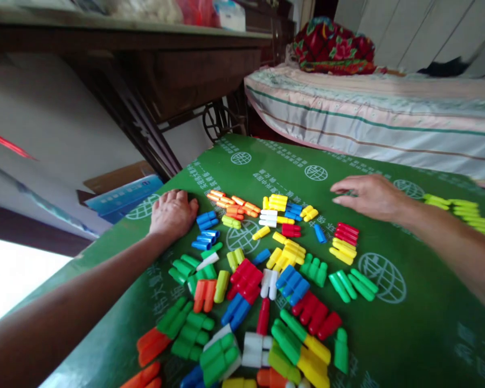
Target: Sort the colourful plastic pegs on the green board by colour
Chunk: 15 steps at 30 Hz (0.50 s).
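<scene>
My left hand [173, 213] rests on the green table [283, 161] at its left edge, fingers curled down, just left of some blue pieces [207, 220]. Above the right part of the table is my right hand [364, 195], fingers stretched toward the left and apart, holding nothing. Between and below the hands lie many plastic peg-like pieces: an orange row [234, 205], yellow pieces [286, 255], a red cluster [246, 277], green pieces [192, 334] and white ones [257, 349]. Light green pieces [469, 210] lie beyond my right forearm.
A bed with a striped cover [367, 116] stands behind the table, a red floral bundle [333, 46] on it. A dark wooden stand [153, 81] rises at the back left. Near the left edge sits a blue box [125, 196].
</scene>
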Motion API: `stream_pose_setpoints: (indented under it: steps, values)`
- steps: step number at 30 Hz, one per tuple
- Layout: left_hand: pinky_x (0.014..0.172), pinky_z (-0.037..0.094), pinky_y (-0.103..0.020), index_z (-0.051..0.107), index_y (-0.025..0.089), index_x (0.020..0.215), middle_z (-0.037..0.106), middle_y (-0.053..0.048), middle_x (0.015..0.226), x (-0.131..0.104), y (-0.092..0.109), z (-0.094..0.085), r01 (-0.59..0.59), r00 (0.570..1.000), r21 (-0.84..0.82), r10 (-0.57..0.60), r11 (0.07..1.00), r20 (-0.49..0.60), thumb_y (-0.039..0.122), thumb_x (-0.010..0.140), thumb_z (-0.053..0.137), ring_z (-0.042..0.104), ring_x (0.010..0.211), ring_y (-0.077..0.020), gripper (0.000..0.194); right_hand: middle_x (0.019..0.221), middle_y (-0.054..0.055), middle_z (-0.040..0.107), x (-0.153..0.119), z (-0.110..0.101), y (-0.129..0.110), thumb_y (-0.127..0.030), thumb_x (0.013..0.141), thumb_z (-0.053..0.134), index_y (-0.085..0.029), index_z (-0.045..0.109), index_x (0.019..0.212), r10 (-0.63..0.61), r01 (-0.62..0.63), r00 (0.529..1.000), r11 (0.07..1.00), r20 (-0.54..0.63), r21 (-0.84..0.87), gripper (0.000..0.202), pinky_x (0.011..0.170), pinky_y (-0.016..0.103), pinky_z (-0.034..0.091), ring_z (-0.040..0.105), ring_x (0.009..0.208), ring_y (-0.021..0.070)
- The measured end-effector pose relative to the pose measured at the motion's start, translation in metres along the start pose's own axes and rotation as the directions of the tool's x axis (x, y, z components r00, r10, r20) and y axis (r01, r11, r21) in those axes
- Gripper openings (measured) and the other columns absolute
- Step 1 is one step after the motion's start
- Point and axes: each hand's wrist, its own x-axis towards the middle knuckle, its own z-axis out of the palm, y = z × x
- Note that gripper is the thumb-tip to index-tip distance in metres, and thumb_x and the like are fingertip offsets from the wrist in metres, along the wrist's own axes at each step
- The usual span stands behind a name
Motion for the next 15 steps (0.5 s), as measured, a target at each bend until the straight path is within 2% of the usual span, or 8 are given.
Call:
stream_pose_setpoints:
  steps: [2,3,5,7,9,11,13,15]
  values:
    - [0.103,0.038,-0.05,0.053,0.011,0.115,0.053,-0.02,0.127,0.0,0.0,0.0,0.001,1.0,-0.008,-0.001,1.0,-0.013,0.045,0.085,0.024,0.044,0.124,-0.0351,0.053,0.092,-0.002,0.073,0.013,0.016,-0.064,-0.028,0.083,0.058,-0.027,0.072,0.09,-0.206,0.205,0.978,0.975,0.006,0.089,0.016,0.075,0.028,0.048,0.066,0.082,0.0164]
    - [0.103,0.038,-0.05,0.053,0.011,0.115,0.053,-0.02,0.127,-0.001,0.0,0.0,0.002,1.0,-0.009,-0.002,1.0,-0.017,0.044,0.085,0.024,0.044,0.124,-0.0352,0.053,0.087,-0.002,0.073,0.02,0.024,-0.094,-0.027,0.084,0.055,-0.027,0.071,0.086,-0.269,0.266,0.963,0.959,0.02,0.093,0.016,0.072,0.027,0.047,0.065,0.079,0.0155]
    - [0.103,0.037,-0.05,0.053,0.011,0.114,0.053,-0.02,0.127,-0.002,-0.001,0.0,0.0,1.0,-0.008,0.0,1.0,-0.022,0.044,0.085,0.025,0.044,0.124,-0.035,0.053,0.083,-0.001,0.073,0.035,0.04,-0.145,-0.028,0.084,0.055,-0.026,0.07,0.081,-0.308,0.304,0.95,0.95,0.048,0.067,0.016,0.067,0.026,0.045,0.065,0.077,0.0157]
    - [0.103,0.037,-0.049,0.053,0.011,0.114,0.053,-0.02,0.128,-0.002,-0.001,0.0,-0.005,1.0,-0.009,0.004,1.0,-0.027,0.044,0.085,0.025,0.044,0.124,-0.0347,0.053,0.082,0.001,0.074,0.049,0.057,-0.18,-0.034,0.084,0.057,-0.026,0.07,0.081,-0.295,0.294,0.952,0.956,0.081,0.019,0.016,0.063,0.027,0.044,0.066,0.075,0.0168]
    - [0.103,0.038,-0.049,0.054,0.011,0.114,0.053,-0.019,0.127,-0.002,-0.002,0.001,-0.008,0.999,-0.01,0.008,1.0,-0.033,0.044,0.085,0.025,0.044,0.124,-0.0345,0.053,0.08,0.002,0.074,0.059,0.072,-0.201,-0.032,0.083,0.058,-0.026,0.071,0.081,-0.292,0.294,0.953,0.956,0.079,-0.008,0.014,0.062,0.028,0.044,0.067,0.074,0.0171]
    - [0.103,0.038,-0.049,0.054,0.011,0.113,0.054,-0.019,0.127,-0.002,-0.003,0.002,-0.011,0.999,-0.01,0.011,1.0,-0.039,0.044,0.085,0.025,0.045,0.123,-0.0345,0.052,0.08,0.001,0.075,0.063,0.08,-0.211,-0.026,0.082,0.059,-0.026,0.071,0.081,-0.306,0.308,0.949,0.951,0.076,-0.016,0.012,0.063,0.028,0.044,0.067,0.074,0.0166]
    - [0.103,0.038,-0.049,0.054,0.011,0.113,0.053,-0.019,0.127,-0.002,-0.003,0.002,-0.013,0.999,-0.008,0.013,1.0,-0.041,0.044,0.085,0.024,0.045,0.123,-0.0345,0.053,0.081,-0.002,0.075,0.059,0.078,-0.212,-0.023,0.081,0.059,-0.027,0.071,0.082,-0.301,0.306,0.948,0.951,0.099,-0.038,0.012,0.063,0.028,0.043,0.067,0.076,0.0164]
    - [0.103,0.037,-0.049,0.054,0.012,0.113,0.053,-0.019,0.128,-0.001,-0.003,0.002,-0.014,0.999,-0.005,0.014,1.0,-0.039,0.045,0.085,0.023,0.044,0.124,-0.0345,0.053,0.085,-0.005,0.075,0.049,0.065,-0.205,-0.024,0.081,0.058,-0.027,0.07,0.085,-0.269,0.278,0.954,0.959,0.131,-0.057,0.013,0.063,0.028,0.042,0.067,0.078,0.017]
